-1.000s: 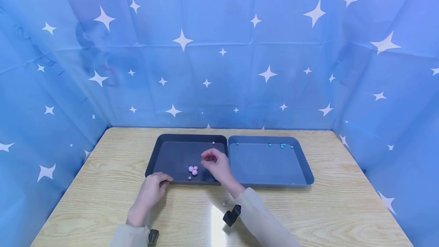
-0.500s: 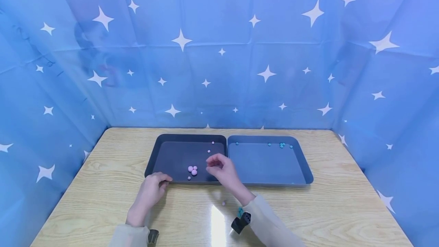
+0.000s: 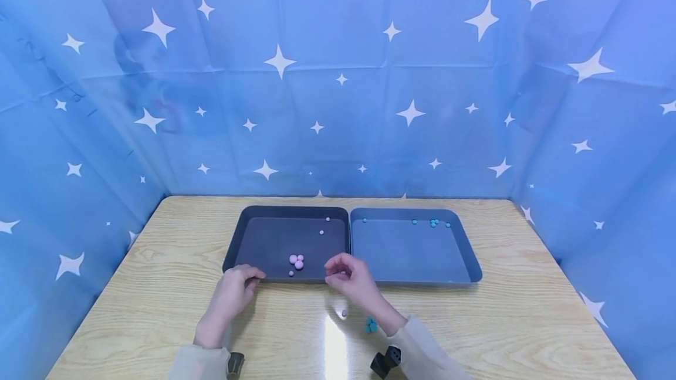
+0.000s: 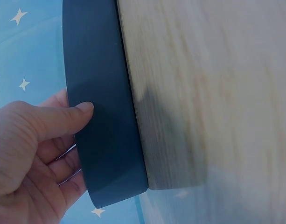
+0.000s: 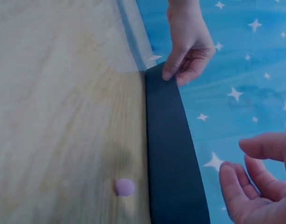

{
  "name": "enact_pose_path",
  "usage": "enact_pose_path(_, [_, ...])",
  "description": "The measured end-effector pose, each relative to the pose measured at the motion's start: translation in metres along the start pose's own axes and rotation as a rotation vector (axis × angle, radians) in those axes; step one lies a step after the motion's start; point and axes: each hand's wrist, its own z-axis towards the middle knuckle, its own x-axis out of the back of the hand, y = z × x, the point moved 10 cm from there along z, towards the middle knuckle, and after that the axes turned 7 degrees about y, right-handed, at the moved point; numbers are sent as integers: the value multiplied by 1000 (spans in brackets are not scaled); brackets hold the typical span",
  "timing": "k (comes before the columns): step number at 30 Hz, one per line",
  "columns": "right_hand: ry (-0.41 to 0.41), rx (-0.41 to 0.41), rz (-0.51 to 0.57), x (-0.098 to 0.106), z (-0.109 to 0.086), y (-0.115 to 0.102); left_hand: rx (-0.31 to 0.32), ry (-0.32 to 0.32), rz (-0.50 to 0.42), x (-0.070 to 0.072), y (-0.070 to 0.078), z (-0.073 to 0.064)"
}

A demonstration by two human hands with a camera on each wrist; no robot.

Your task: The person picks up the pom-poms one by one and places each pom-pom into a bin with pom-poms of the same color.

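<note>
My left hand (image 3: 237,291) grips the near-left rim of a dark tray (image 4: 108,116), thumb on the outer wall and fingers inside. My right hand (image 3: 355,279) hovers over that tray's near-right edge, with a gap between thumb and fingertips and nothing held. Inside the tray sit a larger pink ball (image 3: 299,265) in a small cluster, a small pink ball (image 3: 291,273) near the front wall and two more toward the back right. On the table before the tray lies another pink ball (image 5: 125,187).
A blue-grey tray (image 3: 412,251) stands against the dark tray's right side, several small teal balls (image 3: 433,223) along its back. More teal balls (image 3: 371,325) lie on the wooden table (image 3: 528,309) by my right forearm. A starry blue curtain (image 3: 338,151) closes off the back.
A small pink ball has come to lie in the dark tray's back right part. My right hand has drawn back toward me, uncovering the teal balls on the table. My left hand stays put.
</note>
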Motion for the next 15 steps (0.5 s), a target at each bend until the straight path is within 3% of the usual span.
enact_pose_path(15, [-37,-33,-37,3,-21,10,1,-4,0,0,0,0])
